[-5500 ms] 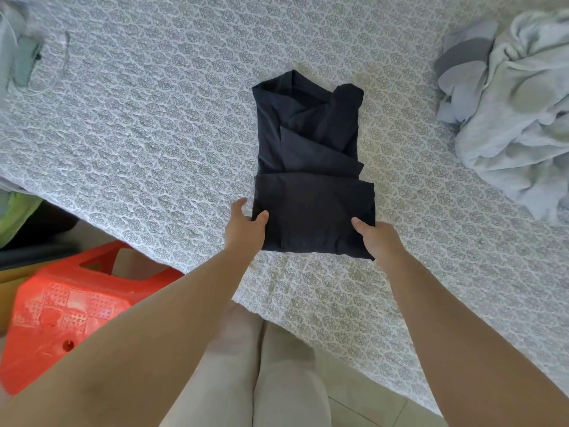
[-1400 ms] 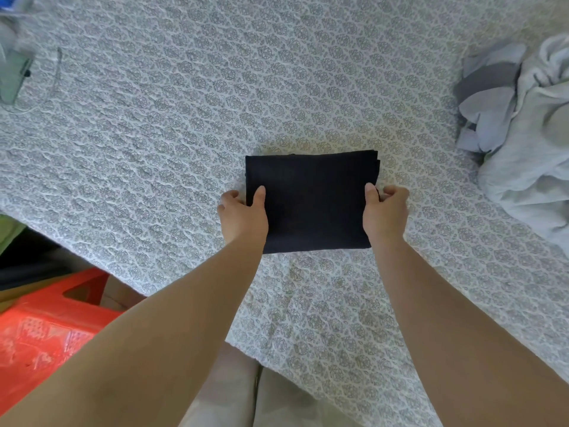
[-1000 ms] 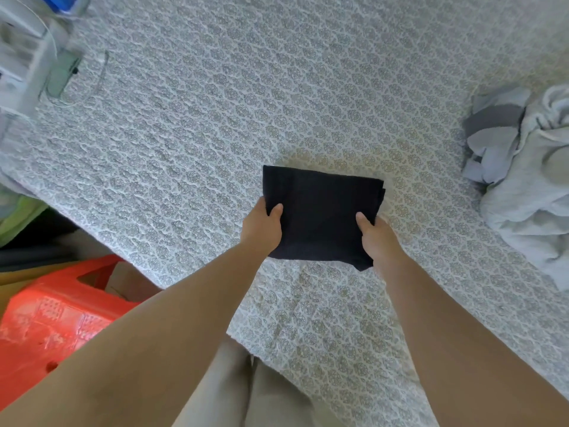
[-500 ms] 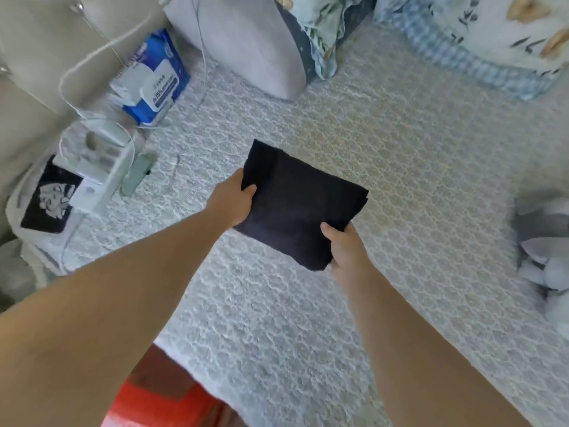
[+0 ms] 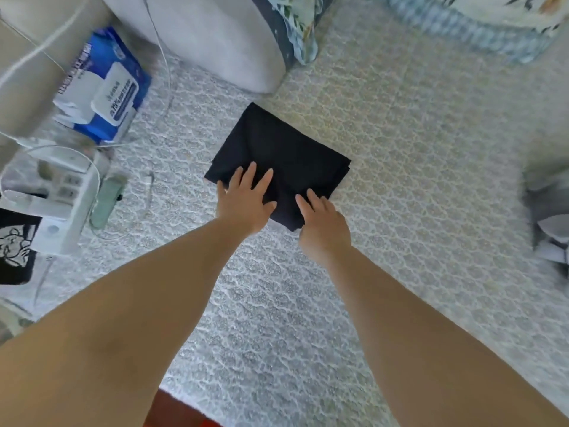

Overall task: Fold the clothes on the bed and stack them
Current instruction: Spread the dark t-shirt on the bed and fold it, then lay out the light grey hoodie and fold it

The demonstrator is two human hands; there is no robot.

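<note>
A black garment, folded into a flat rectangle, lies on the patterned bedspread near the head of the bed. My left hand rests flat on its near left corner with the fingers spread. My right hand lies on the near right corner, fingers extended on the cloth. Neither hand grips the fabric. A heap of grey unfolded clothes shows at the right edge, blurred.
A grey pillow lies beyond the garment. A blue wipes pack, a white power strip with cables and a pale green object sit to the left. A floral blanket is at the far right.
The folded black garment was carried left toward the head of the bed and set down. Both hands have let go of its edges and now lie flat on top.
</note>
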